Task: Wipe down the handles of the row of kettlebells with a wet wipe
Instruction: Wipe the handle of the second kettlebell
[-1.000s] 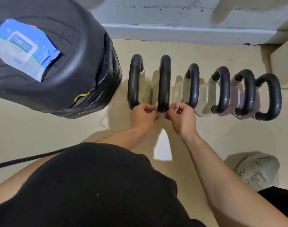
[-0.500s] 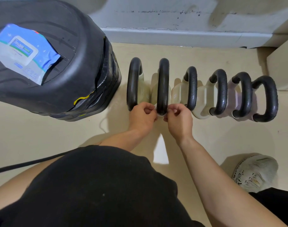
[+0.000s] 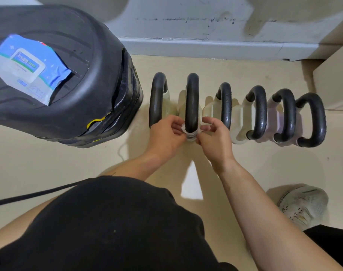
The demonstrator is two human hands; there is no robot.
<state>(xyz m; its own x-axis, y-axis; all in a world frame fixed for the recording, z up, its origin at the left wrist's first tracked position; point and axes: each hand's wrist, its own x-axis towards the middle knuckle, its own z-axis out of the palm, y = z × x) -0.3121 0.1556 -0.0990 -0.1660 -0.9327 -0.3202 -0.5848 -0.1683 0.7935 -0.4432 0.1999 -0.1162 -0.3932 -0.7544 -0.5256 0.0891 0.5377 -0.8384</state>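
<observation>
Along the grey wall point(image 3: 205, 45), on a beige floor point(image 3: 49, 163), six kettlebells point(image 3: 258, 112) stand in a row beside stacked tyres point(image 3: 92, 79) with a wipe pack point(image 3: 28, 67) on top. Both my arms reach forward to the second handle point(image 3: 192, 98) from the left. My left hand point(image 3: 166, 133) and right hand point(image 3: 215, 141) pinch the wipe point(image 3: 190, 133), which is wrapped round that handle's near end, with fingers curled on either side.
</observation>
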